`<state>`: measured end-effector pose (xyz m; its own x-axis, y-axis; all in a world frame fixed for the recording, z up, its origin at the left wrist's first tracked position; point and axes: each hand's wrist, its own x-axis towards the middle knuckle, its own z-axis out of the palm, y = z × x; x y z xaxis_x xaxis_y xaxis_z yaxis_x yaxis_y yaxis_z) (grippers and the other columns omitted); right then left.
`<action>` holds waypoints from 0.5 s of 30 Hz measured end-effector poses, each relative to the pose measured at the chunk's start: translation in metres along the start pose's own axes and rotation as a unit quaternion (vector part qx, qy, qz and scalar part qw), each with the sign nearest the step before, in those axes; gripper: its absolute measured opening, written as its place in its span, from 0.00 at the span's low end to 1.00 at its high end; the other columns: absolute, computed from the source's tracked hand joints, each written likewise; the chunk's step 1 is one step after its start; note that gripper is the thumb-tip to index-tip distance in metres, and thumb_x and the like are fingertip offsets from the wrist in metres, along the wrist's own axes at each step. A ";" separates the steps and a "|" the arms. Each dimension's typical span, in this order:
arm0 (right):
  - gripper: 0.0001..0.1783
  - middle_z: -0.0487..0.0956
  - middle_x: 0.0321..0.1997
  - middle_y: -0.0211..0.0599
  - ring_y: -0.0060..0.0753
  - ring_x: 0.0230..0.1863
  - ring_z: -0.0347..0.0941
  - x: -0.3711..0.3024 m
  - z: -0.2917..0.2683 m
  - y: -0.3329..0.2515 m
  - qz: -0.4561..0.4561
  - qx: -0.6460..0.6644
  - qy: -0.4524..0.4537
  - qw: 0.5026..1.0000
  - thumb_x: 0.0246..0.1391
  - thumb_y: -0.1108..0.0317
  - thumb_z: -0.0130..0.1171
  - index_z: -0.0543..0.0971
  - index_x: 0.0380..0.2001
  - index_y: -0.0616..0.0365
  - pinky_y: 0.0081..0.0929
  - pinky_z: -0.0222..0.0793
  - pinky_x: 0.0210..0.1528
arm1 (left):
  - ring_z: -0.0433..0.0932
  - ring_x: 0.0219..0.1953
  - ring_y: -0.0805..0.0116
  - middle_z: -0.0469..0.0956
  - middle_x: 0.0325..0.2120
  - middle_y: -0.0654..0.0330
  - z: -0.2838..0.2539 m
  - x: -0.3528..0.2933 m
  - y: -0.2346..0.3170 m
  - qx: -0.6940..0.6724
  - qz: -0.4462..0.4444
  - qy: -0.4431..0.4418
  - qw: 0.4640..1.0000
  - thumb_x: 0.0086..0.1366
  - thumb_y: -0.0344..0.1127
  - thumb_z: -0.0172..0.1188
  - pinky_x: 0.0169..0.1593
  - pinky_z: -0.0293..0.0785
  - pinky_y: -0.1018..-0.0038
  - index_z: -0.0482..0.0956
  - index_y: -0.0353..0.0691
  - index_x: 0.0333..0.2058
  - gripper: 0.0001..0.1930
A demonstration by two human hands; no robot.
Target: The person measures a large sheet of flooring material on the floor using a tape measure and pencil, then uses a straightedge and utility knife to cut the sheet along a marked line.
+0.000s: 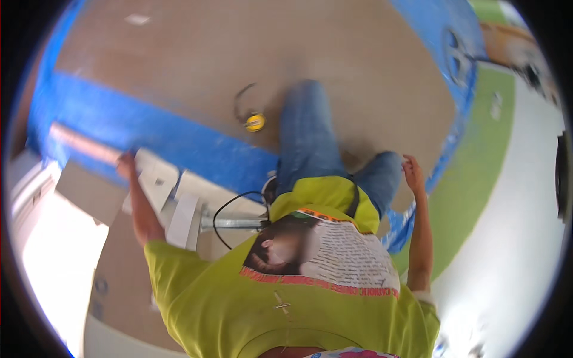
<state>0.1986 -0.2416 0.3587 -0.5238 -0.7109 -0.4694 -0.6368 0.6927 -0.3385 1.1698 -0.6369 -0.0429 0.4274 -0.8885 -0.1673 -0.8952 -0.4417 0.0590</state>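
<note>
On the left, my left hand [126, 165] is closed at the near end of a long, pale wooden strip [83, 143], which reaches away to the far left along the edge of the blue covering. Motion smears its fingers a little, and a small dark spot beside them is too blurred to name. My right hand [412, 172] is held up by my bent right knee [385, 170], fingers loosely bent and apart, with nothing visible in it. Ahead of my knees, a round yellow tape measure [255, 122] lies on the brown floor, a dark strap [237, 104] beside it.
Blue tape or film [179, 128] borders the brown floor covering [358, 71]. White panels [156, 179], a metal bar [233, 223] and a black cable [218, 218] are beside my left side. A green and white wall [483, 161] rises on the right.
</note>
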 end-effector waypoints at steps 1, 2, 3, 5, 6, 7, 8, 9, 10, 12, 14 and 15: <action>0.18 0.81 0.34 0.38 0.28 0.35 0.79 0.002 0.006 0.009 -0.009 0.045 0.023 0.999 0.66 0.68 0.54 0.74 0.58 0.57 0.27 0.75 0.39 | 0.86 0.33 0.49 0.87 0.36 0.52 -0.027 0.039 -0.017 0.091 0.017 0.080 0.992 0.63 0.73 0.53 0.37 0.81 0.53 0.83 0.41 0.43 0.37; 0.18 0.81 0.34 0.39 0.30 0.35 0.80 -0.009 0.004 0.015 0.018 0.055 0.042 0.997 0.66 0.68 0.53 0.75 0.57 0.58 0.28 0.75 0.39 | 0.85 0.33 0.45 0.86 0.35 0.51 -0.036 0.053 -0.025 0.240 0.031 0.115 0.963 0.61 0.77 0.50 0.34 0.80 0.52 0.82 0.40 0.43 0.40; 0.18 0.82 0.34 0.41 0.31 0.35 0.80 -0.026 0.003 0.020 0.048 0.060 0.059 0.995 0.66 0.68 0.53 0.75 0.57 0.58 0.28 0.76 0.39 | 0.82 0.41 0.40 0.85 0.36 0.50 -0.036 0.052 -0.027 0.139 -0.014 0.100 0.985 0.60 0.74 0.56 0.40 0.77 0.46 0.83 0.44 0.43 0.36; 0.17 0.82 0.34 0.42 0.31 0.35 0.81 -0.057 -0.012 0.026 0.099 0.063 0.086 0.989 0.65 0.69 0.53 0.76 0.56 0.59 0.29 0.77 0.40 | 0.74 0.51 0.37 0.84 0.38 0.48 -0.014 0.032 -0.010 0.138 -0.053 0.032 0.989 0.56 0.70 0.62 0.49 0.71 0.40 0.84 0.49 0.41 0.30; 0.17 0.82 0.35 0.41 0.31 0.35 0.81 -0.063 -0.006 0.029 0.112 0.086 0.098 0.985 0.65 0.69 0.53 0.76 0.56 0.60 0.28 0.77 0.40 | 0.71 0.54 0.38 0.84 0.39 0.49 -0.022 0.039 -0.010 0.134 -0.070 0.057 0.987 0.54 0.68 0.64 0.52 0.68 0.40 0.85 0.51 0.39 0.27; 0.17 0.82 0.35 0.41 0.30 0.36 0.81 -0.081 0.000 0.037 0.132 0.112 0.117 0.978 0.65 0.69 0.53 0.76 0.56 0.61 0.28 0.78 0.40 | 0.69 0.57 0.38 0.84 0.40 0.50 -0.028 0.047 0.010 0.125 -0.077 0.082 0.986 0.52 0.66 0.67 0.54 0.65 0.40 0.86 0.53 0.37 0.25; 0.17 0.81 0.35 0.41 0.30 0.36 0.80 -0.075 0.012 0.033 0.135 0.124 0.108 0.977 0.65 0.70 0.53 0.76 0.55 0.62 0.27 0.78 0.40 | 0.69 0.56 0.38 0.84 0.41 0.52 -0.043 0.052 -0.001 0.127 -0.105 0.059 0.985 0.52 0.66 0.67 0.54 0.66 0.42 0.87 0.52 0.36 0.24; 0.17 0.81 0.35 0.41 0.29 0.36 0.80 -0.093 0.010 0.038 0.158 0.123 0.106 0.974 0.65 0.70 0.53 0.76 0.55 0.63 0.27 0.79 0.40 | 0.70 0.55 0.38 0.85 0.42 0.53 -0.034 0.033 0.013 0.128 -0.117 0.016 0.985 0.52 0.65 0.67 0.53 0.66 0.44 0.87 0.52 0.34 0.24; 0.17 0.81 0.35 0.41 0.29 0.36 0.80 -0.096 0.020 0.041 0.165 0.138 0.102 0.971 0.65 0.70 0.53 0.76 0.55 0.64 0.26 0.79 0.40 | 0.69 0.56 0.38 0.85 0.41 0.55 -0.044 0.032 0.021 0.118 -0.125 0.003 0.985 0.51 0.65 0.68 0.54 0.66 0.44 0.88 0.53 0.35 0.23; 0.17 0.81 0.35 0.41 0.29 0.35 0.80 -0.104 0.041 0.055 0.172 0.167 0.107 0.965 0.65 0.70 0.53 0.77 0.55 0.64 0.27 0.79 0.39 | 0.71 0.54 0.40 0.86 0.39 0.58 -0.056 0.026 0.029 0.103 -0.136 -0.007 0.985 0.51 0.64 0.68 0.55 0.65 0.44 0.89 0.53 0.36 0.24; 0.17 0.81 0.35 0.40 0.28 0.34 0.79 -0.114 0.054 0.069 0.184 0.171 0.104 0.962 0.65 0.69 0.54 0.77 0.54 0.63 0.27 0.79 0.37 | 0.77 0.46 0.47 0.86 0.36 0.58 -0.061 0.012 0.035 0.054 -0.144 -0.084 0.985 0.51 0.63 0.69 0.58 0.65 0.45 0.89 0.47 0.38 0.27; 0.17 0.81 0.35 0.40 0.28 0.33 0.79 -0.123 0.061 0.075 0.194 0.165 0.101 0.962 0.65 0.69 0.54 0.77 0.54 0.63 0.27 0.79 0.36 | 0.80 0.41 0.51 0.87 0.34 0.58 -0.067 0.010 0.032 0.011 -0.146 -0.161 0.976 0.50 0.63 0.70 0.60 0.64 0.46 0.88 0.42 0.38 0.29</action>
<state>0.2500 -0.0950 0.3409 -0.8058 -0.3777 -0.4561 -0.1748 0.8876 -0.4262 1.1543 -0.6685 0.0236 0.6053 -0.6386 -0.4751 -0.7456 -0.6639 -0.0576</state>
